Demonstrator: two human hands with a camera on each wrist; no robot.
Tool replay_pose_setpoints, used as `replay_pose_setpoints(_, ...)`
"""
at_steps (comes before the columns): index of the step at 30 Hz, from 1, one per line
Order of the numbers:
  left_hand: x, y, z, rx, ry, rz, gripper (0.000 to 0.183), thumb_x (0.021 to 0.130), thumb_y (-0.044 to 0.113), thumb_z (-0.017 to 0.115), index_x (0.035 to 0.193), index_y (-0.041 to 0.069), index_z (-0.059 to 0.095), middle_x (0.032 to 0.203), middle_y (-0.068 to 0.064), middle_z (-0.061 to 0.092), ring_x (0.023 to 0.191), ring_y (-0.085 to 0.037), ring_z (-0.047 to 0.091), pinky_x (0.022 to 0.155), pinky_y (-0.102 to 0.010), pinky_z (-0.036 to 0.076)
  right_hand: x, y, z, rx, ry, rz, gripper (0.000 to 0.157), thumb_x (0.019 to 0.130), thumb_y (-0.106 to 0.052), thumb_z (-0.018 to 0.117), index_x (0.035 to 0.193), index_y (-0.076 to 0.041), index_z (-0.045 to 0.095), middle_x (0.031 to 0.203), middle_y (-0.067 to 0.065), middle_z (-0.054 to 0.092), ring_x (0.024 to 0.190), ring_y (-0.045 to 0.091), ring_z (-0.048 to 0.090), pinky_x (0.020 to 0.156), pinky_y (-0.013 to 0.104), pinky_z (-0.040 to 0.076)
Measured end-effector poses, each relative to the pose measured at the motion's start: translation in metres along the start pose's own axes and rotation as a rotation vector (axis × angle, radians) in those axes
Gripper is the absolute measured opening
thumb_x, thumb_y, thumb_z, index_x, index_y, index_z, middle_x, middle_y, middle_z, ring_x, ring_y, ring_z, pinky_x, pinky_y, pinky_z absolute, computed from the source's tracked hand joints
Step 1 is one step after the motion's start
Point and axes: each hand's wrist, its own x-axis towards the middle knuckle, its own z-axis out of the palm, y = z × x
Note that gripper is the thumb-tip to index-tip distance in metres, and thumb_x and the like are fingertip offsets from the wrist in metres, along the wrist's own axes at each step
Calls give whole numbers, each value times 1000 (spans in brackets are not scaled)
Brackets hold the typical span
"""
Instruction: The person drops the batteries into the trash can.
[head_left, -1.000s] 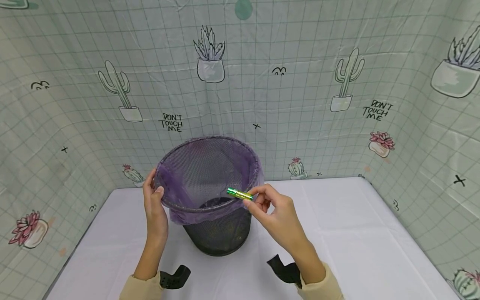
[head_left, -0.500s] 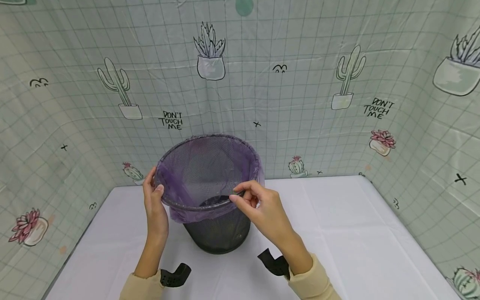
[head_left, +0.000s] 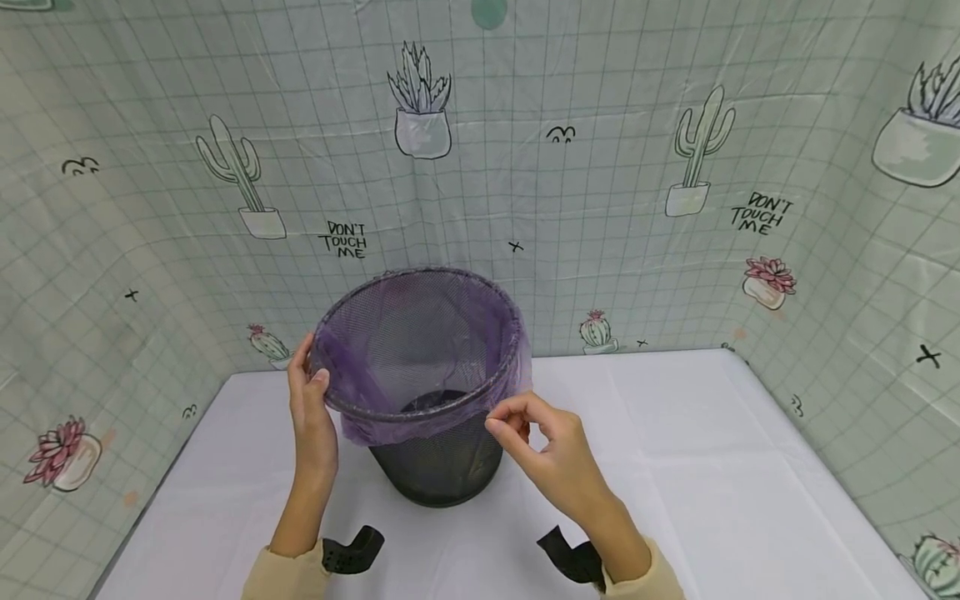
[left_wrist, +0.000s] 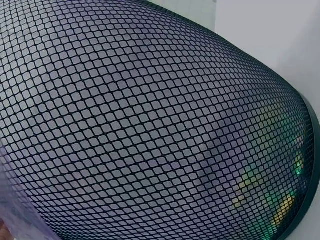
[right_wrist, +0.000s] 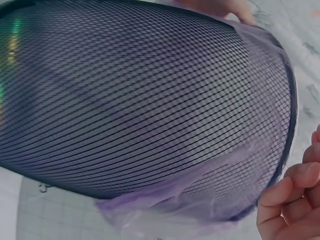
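A black mesh wastebasket (head_left: 442, 467) with a purple plastic liner folded over its rim leans toward me. My left hand (head_left: 311, 425) grips the rim on the left side, thumb inside and fingers outside. Just outside the front right of the rim is my right hand (head_left: 551, 446), thumb and forefinger brought together with nothing visible between them. The right wrist view shows these curled fingers (right_wrist: 292, 200) beside the rim. Through the mesh in the left wrist view, shiny green and gold pieces (left_wrist: 285, 207) show at the bottom of the basket, blurred.
A white cloth-covered table (head_left: 697, 483) lies under the basket. Behind and at both sides hangs a pale green gridded curtain (head_left: 480, 192) printed with cacti. Black straps with brackets (head_left: 352, 550) sit at both wrists.
My right hand carried a small shiny green and gold cylinder over the rim, then drew back to the right. The cylinder is gone from the fingers. My left hand stays on the rim.
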Motion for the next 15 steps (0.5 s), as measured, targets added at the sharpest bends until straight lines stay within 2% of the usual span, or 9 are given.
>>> replay_pose_setpoints(5, -1, 9, -3, -24, -24, -76, 55, 90, 23, 33, 145, 20, 28, 147, 1, 29, 133, -15, 28, 106, -35, 20, -19, 3, -7, -21, -67, 23, 13, 86, -4, 62, 92, -15, 61, 70, -5, 56, 64, 3, 49, 59, 21, 44)
replay_pose_setpoints(9, 0, 22, -9, -85, -78, -163, 55, 92, 20, 34, 146, 20, 24, 151, 2, 23, 136, -15, 25, 112, -37, 14, -30, 6, -15, -44, -130, 41, 14, 87, -5, 60, 94, -18, 60, 71, -7, 56, 66, 2, 50, 60, 21, 44)
replay_pose_setpoints(12, 3, 29, -17, -188, -163, -211, 57, 96, 21, 35, 149, 20, 15, 154, -1, 16, 139, -15, 20, 114, -36, 8, -37, 9, -20, -58, -176, 72, 13, 89, -7, 59, 94, -19, 61, 72, -8, 56, 69, 2, 50, 62, 20, 44)
replay_pose_setpoints(15, 2, 32, -27, -334, -238, -232, 60, 99, 23, 33, 151, 21, 3, 156, -2, 6, 142, -13, 11, 115, -35, 4, -45, 13, -25, -74, -221, 89, 13, 90, -8, 58, 95, -20, 61, 74, -9, 58, 71, 1, 51, 64, 20, 44)
